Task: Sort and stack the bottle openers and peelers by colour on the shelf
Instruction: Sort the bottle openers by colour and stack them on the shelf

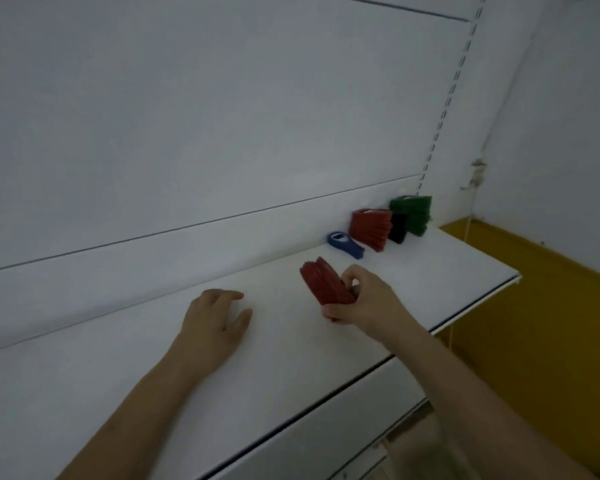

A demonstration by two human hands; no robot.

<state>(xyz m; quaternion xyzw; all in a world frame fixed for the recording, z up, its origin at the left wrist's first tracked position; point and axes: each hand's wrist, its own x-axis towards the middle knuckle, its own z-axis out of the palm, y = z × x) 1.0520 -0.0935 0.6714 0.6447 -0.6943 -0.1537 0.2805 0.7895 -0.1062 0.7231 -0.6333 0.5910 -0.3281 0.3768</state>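
Observation:
My right hand [364, 296] grips a fanned stack of red openers [324, 282] just above the white shelf [274, 344], near its middle. My left hand [215, 320] rests on the shelf to the left of that stack, fingers loosely bent and holding nothing. Against the back wall at the right stand a second red stack [369, 228], a small black stack [398, 227] and a green stack [412, 213], side by side. A single blue opener [345, 244] lies flat just left of the red stack.
The shelf's front edge [343, 382] runs diagonally from lower left to its right corner. A white back panel [222, 116] rises behind it with a slotted upright [444, 109]. A yellow surface [534, 323] lies below on the right.

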